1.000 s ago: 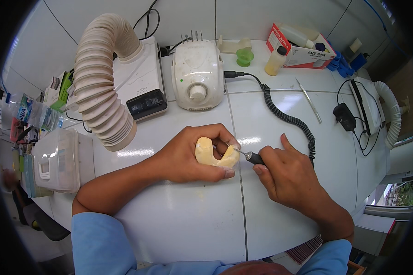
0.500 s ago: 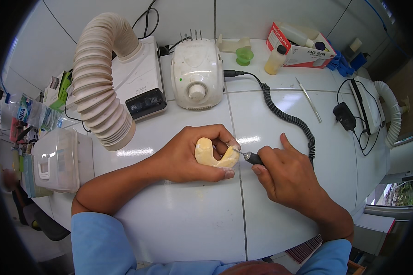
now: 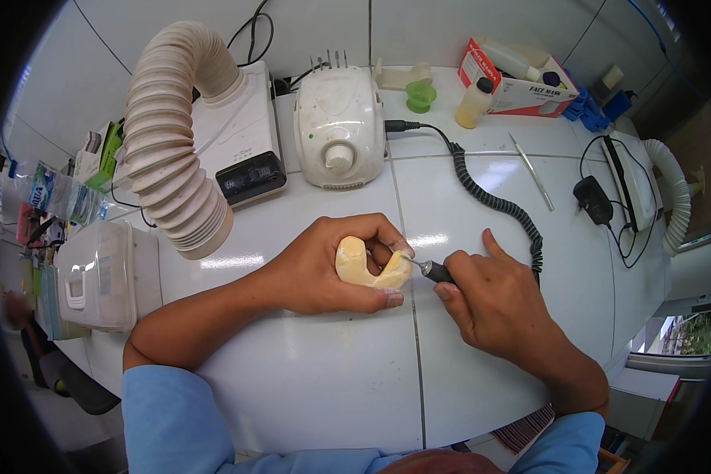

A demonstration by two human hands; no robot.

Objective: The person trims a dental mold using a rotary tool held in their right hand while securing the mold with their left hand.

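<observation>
My left hand (image 3: 324,265) is closed around a yellow, horseshoe-shaped dental cast (image 3: 359,265), its thumb along the near edge and its fingers curled behind the far side. In my right hand (image 3: 494,292) is a dental handpiece (image 3: 434,272) with a dark grip and a thin metal bit. The bit's tip meets the right arm of the cast, close to my left fingertips. Pale dust lies on the cast. A black coiled cord (image 3: 502,204) runs from a white control unit (image 3: 340,130) toward my right hand, where its end is hidden.
A ribbed suction hose (image 3: 162,134) arches at the left from a white box (image 3: 245,130). A clear plastic case (image 3: 103,276) stands below it. To the right lie a slim knife (image 3: 532,172) and a black adapter (image 3: 592,200). A yellow bottle (image 3: 474,104) stands by a mask box (image 3: 529,95).
</observation>
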